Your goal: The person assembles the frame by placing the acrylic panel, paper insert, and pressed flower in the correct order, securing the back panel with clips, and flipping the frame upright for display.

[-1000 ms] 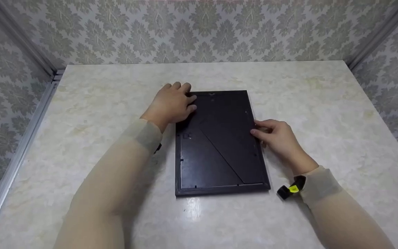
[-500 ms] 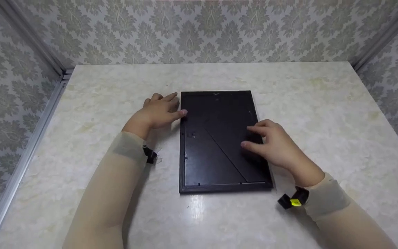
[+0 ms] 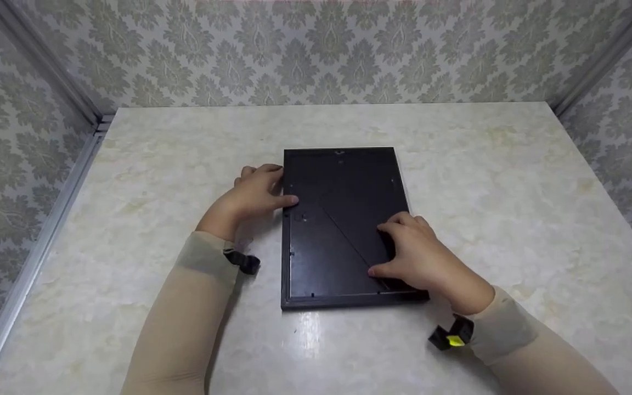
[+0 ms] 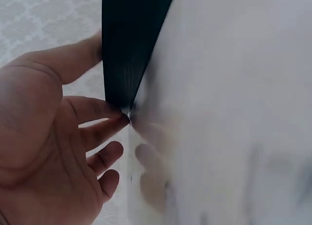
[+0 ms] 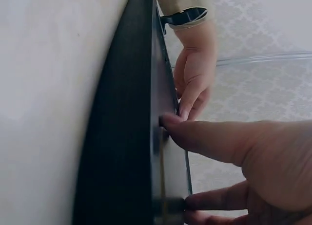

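A black picture frame [image 3: 343,186] lies back side up on the table, its stand [image 3: 360,241] marked by a slanting seam on the backing. At the frame's left edge, my left hand [image 3: 250,197] has its thumb on the top and its fingers against the side; in the left wrist view, two fingertips [image 4: 117,118] reach the lower edge. My right hand [image 3: 415,252] is over the lower right of the backing, bent thumb and fingers touching around the stand. In the right wrist view the thumb [image 5: 209,140] meets the backing by a thin tan line.
The pale marbled tabletop [image 3: 184,142] extends around the frame and reflects light in front of it. Patterned panels [image 3: 321,49] close off the back and sides, with metal rails [image 3: 36,247] along the left. Each wrist wears a black strap device [image 3: 450,334].
My left hand has slid from the frame's upper left corner down its left edge. My right hand has left the right edge and moved inward and nearer onto the backing.
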A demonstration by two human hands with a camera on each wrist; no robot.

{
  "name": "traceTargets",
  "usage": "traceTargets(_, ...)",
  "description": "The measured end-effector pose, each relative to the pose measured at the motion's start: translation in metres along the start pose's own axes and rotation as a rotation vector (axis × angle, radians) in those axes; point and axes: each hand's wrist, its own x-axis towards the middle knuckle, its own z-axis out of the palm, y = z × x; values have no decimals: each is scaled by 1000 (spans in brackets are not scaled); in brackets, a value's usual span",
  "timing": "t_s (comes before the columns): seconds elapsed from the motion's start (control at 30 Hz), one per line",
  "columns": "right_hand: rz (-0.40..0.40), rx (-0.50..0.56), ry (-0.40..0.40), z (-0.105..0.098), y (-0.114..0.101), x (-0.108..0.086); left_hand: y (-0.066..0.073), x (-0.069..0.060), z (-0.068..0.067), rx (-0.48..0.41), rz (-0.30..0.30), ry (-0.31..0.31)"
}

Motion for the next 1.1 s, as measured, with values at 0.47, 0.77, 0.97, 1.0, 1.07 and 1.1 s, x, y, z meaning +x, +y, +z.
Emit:
traceTargets(0.47, 61, 114, -29, 1, -9, 2, -2, -3, 8, -135, -47, 68)
traceTargets(0.77, 23, 167, 102, 5, -4, 4, -6, 0, 12, -205, -28, 66)
traceTargets(0.97, 11, 212, 180, -2, -1, 4, 2, 4, 16, -385, 34, 140)
traceTargets(1.0, 9, 220, 193, -3, -1, 4, 5, 3, 16, -421, 34, 154)
traceTargets(1.07, 5, 225, 221, -5, 1, 3, 9, 2, 17, -507, 31, 182)
traceTargets(1.1, 6, 225, 233, -6, 1, 3, 11, 1, 17, -559, 31, 189)
